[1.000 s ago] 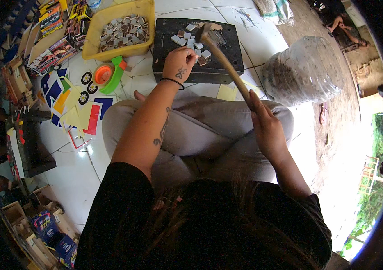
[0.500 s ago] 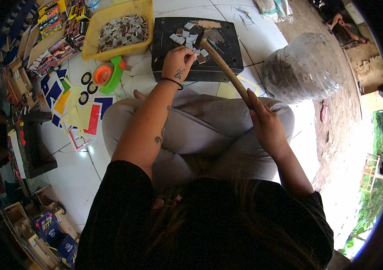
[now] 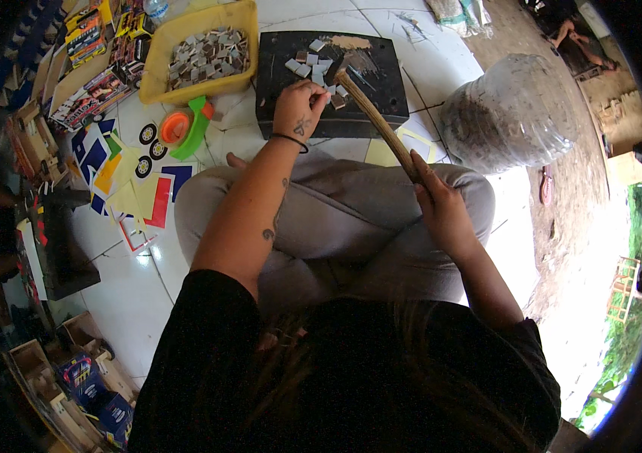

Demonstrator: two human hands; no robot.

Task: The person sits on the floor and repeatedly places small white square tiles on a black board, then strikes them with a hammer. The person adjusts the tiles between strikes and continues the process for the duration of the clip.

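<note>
My right hand (image 3: 446,215) is closed round the wooden handle of a hammer (image 3: 378,117). The handle slants up and left to a black box-like block (image 3: 385,87) in front of my crossed legs; the dark hammer head barely stands out against it. Over the block's near edge, my left hand (image 3: 296,109) has its fingertips pinched together; what is in them is too small to make out. Several small square pieces (image 3: 303,70), grey on one face and brown on another, lie loosely on the block just beyond my left fingers. Light brown residue (image 3: 353,43) marks its far side.
A yellow basin (image 3: 153,92) full of similar squares stands left of the block. Nearby are a green tape dispenser (image 3: 202,132), an orange tape roll (image 3: 175,127), black wheels (image 3: 147,134) and coloured sheets (image 3: 158,200). A bulging clear plastic bag (image 3: 506,113) sits at the right.
The hammer's handle end has shifted very slightly left and down. My left hand stays pinched in nearly the same place, and the whole view has moved a little.
</note>
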